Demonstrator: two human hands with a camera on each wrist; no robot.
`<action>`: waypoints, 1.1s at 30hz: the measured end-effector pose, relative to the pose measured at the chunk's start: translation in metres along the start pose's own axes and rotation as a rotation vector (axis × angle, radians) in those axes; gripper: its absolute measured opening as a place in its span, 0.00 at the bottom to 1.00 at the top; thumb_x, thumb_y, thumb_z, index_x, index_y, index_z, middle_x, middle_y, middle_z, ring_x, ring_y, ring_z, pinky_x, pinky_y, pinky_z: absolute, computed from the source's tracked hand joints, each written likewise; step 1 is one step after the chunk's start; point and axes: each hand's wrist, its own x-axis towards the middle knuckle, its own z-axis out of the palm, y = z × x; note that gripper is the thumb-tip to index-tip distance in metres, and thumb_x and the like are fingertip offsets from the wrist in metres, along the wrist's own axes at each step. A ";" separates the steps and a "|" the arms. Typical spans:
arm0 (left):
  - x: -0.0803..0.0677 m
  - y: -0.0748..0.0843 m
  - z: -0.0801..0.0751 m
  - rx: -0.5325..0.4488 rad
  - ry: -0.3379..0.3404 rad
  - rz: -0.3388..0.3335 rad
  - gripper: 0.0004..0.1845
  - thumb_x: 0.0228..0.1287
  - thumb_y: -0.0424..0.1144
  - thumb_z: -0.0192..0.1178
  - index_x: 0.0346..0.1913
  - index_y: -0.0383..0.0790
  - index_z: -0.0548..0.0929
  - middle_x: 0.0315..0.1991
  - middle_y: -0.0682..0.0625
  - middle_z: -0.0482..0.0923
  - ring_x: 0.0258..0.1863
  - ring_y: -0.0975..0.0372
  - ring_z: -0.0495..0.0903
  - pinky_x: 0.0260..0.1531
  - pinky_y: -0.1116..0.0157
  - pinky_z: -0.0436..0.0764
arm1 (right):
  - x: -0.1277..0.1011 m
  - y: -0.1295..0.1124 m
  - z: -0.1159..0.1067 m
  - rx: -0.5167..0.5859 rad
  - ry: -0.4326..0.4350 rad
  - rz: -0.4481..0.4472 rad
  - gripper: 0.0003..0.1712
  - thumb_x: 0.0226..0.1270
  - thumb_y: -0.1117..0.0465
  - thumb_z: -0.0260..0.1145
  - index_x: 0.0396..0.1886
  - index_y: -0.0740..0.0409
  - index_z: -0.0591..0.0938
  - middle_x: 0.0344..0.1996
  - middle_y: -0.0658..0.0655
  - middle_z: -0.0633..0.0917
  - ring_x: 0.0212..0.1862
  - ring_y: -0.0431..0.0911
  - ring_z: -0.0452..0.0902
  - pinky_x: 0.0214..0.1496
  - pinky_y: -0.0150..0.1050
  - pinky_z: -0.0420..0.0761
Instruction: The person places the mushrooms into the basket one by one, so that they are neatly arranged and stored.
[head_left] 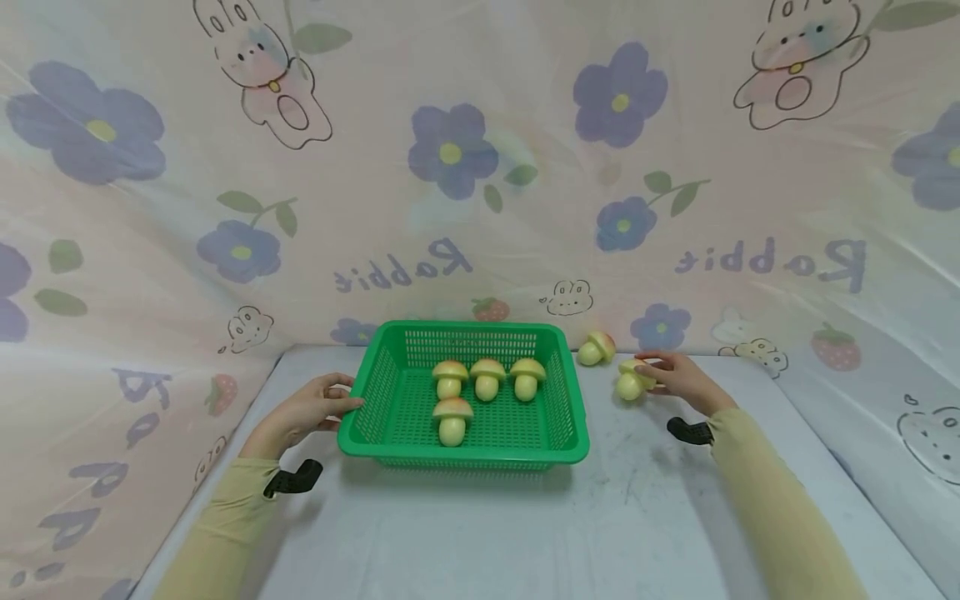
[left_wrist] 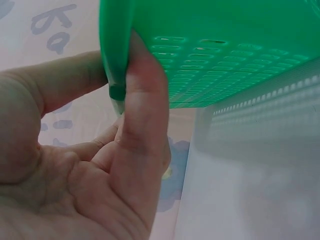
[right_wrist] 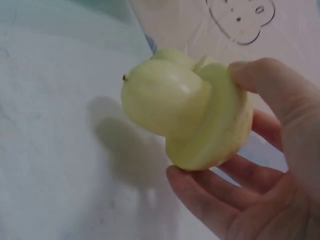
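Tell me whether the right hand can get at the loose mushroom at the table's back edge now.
Probably not while it's occupied: the right hand is gripping another mushroom. Otherwise, the way to the loose mushroom looks free, since it lies outside the green basket.

We see a pale, creased sheet [head_left: 525, 250] hanging behind the tabletop [head_left: 465, 542] and along both its sides. Its print shows purple flowers [head_left: 453, 152], outlined rabbits [head_left: 798, 71], strawberries [head_left: 836, 347] and mirror-reversed lettering [head_left: 772, 260]. We notice the whitish tabletop carries grey scuffs [head_left: 630, 487] and soft shadows under diffuse light.
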 end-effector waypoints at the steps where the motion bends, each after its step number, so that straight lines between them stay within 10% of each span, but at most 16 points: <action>1: 0.000 0.000 0.000 0.002 -0.001 0.000 0.32 0.67 0.39 0.61 0.66 0.30 0.59 0.44 0.40 0.73 0.37 0.54 0.81 0.36 0.58 0.82 | -0.002 -0.003 0.000 0.002 -0.002 -0.011 0.36 0.71 0.49 0.60 0.68 0.68 0.64 0.59 0.72 0.71 0.55 0.55 0.74 0.54 0.52 0.77; 33: 0.007 0.002 -0.002 0.060 0.014 -0.039 0.32 0.62 0.43 0.66 0.60 0.30 0.63 0.43 0.41 0.75 0.32 0.57 0.80 0.32 0.61 0.81 | -0.014 -0.126 0.025 -0.086 -0.106 -0.241 0.28 0.70 0.52 0.62 0.64 0.60 0.72 0.59 0.66 0.73 0.55 0.53 0.75 0.47 0.44 0.81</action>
